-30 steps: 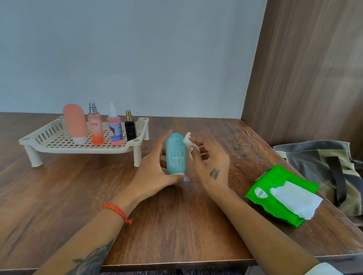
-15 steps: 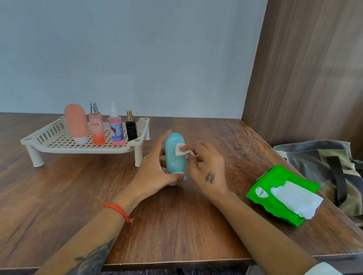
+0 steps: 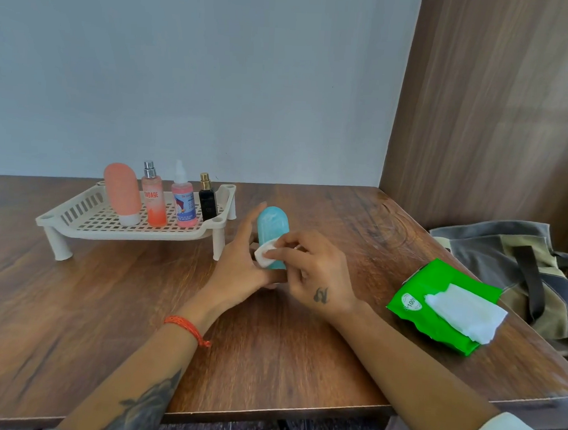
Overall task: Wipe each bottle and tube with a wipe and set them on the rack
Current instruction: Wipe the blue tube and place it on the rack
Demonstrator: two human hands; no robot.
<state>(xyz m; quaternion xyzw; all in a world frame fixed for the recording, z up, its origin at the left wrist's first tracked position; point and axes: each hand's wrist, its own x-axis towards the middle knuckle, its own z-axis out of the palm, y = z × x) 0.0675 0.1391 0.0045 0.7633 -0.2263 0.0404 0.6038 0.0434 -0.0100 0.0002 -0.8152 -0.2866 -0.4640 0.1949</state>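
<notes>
Blue tube (image 3: 272, 229) stands upright, cap end down, on the wooden table (image 3: 71, 301), just right of the rack (image 3: 86, 217) and apart from it.

Left hand (image 3: 239, 265): holds the tube low on its left side. Index finger extended up along the tube's left edge, straight, tip near the top of the tube. Thumb and remaining fingers wrap toward the base; their exact contact is hidden behind the right hand and the tube. An orange thread band (image 3: 187, 328) sits on the left wrist.

Right hand (image 3: 312, 273): fingers curled, thumb and forefinger tips pinched together on a small folded white wipe (image 3: 264, 255). The wipe is pressed against the lower front of the tube. Other fingers are tucked loosely behind; cannot tell whether they touch the tube.

Rack: four items upright in a row, left to right: pink tube (image 3: 122, 193) on its white cap, peach spray bottle (image 3: 152, 200), dropper bottle (image 3: 183, 202) with pink liquid and a blue label, and a small black bottle (image 3: 207, 200) with a gold cap. The items stand close together.

Right of the hands, well apart: green wipe pack (image 3: 417, 289) lying flat on the table, one white sheet (image 3: 466, 312) pulled out across its top. A grey and olive bag (image 3: 512, 262) lies beyond the table's right edge.
</notes>
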